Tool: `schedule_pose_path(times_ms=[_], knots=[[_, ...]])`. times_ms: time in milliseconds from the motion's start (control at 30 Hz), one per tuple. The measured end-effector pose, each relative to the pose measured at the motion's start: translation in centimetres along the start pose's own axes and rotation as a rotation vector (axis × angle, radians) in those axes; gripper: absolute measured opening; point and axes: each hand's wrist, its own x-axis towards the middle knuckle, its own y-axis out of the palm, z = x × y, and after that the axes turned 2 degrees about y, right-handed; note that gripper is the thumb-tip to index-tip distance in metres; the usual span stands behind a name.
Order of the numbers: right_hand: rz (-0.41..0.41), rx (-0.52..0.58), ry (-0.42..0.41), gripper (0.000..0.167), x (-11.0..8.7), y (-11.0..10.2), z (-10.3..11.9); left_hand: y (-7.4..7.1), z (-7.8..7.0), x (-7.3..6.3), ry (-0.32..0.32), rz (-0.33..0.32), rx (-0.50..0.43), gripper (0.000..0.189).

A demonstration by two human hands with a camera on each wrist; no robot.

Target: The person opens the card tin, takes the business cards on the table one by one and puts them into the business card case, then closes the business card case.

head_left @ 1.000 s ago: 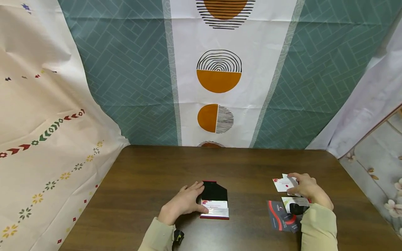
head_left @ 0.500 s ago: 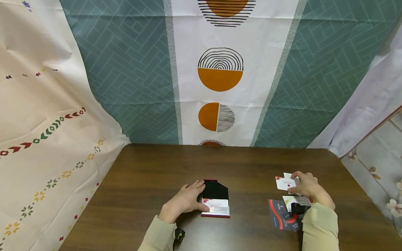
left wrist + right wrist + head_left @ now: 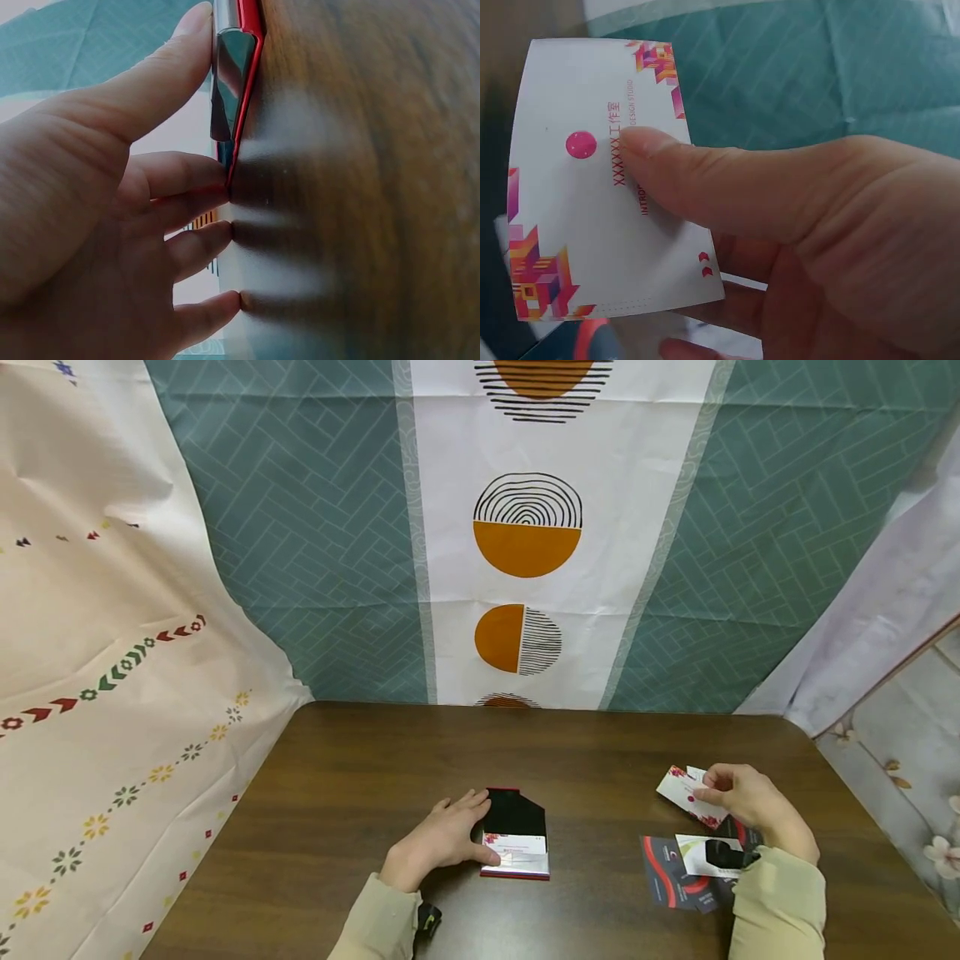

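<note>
I have the left hand (image 3: 437, 842) set at the left side of the open card case (image 3: 517, 814), its fingers spread and relaxed rather than closed. The thumb rests on the case's near part, and my left wrist view shows other fingertips down at the tabletop (image 3: 352, 195) — I judge this keeps the light case from sliding. The case lies near the middle of the table with its dark flap laid out to the far side, so the white cards (image 3: 527, 845) in the near half are exposed.

Well to the right, the right hand (image 3: 761, 806) is gripping a white business card (image 3: 555, 202): thumb across the printed face, fingers underneath. Held by one side like that, most of the card stays uncovered, which I take to be handy for turning or placing it. It sits tilted above the right part of the table; I can't tell whether an edge touches the wood. Another pale card (image 3: 696, 772) shows just beyond it, and I can't say whether that is pinched too.

Nearer, dark cards (image 3: 662, 872) overlap beneath a white-and-green card (image 3: 693, 857), apart from the case — probably sorted by design, I'd guess.
</note>
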Motion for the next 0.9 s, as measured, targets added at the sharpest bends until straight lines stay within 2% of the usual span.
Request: schedule_pose_path(times_ms=[133,333,433,600,733,900], knots=[[-0.012,0.028,-0.008,0.013,-0.5,-0.8,1.1,0.0,0.0,0.0,-0.002,0.003,0.005,0.09],[-0.064,0.03,-0.015,0.023,-0.7,-1.3,2.5,0.0,-0.2,0.1,0.002,0.004,0.008,0.089],[-0.098,0.0,-0.062,0.022,-0.7,-1.1,3.3,0.0,-0.2,0.0,0.002,0.007,0.006,0.09],[-0.166,-0.039,-0.182,0.007,-0.3,-0.6,5.0,-0.1,0.0,0.0,0.003,0.007,0.005,0.089],[-0.189,-0.033,-0.22,0.004,0.2,-0.2,6.6,-0.1,-0.1,0.1,0.008,0.005,-0.001,0.089],[-0.166,-0.013,-0.237,0.003,0.7,0.6,8.8,0.1,0.0,0.1,0.007,0.004,-0.003,0.09]])
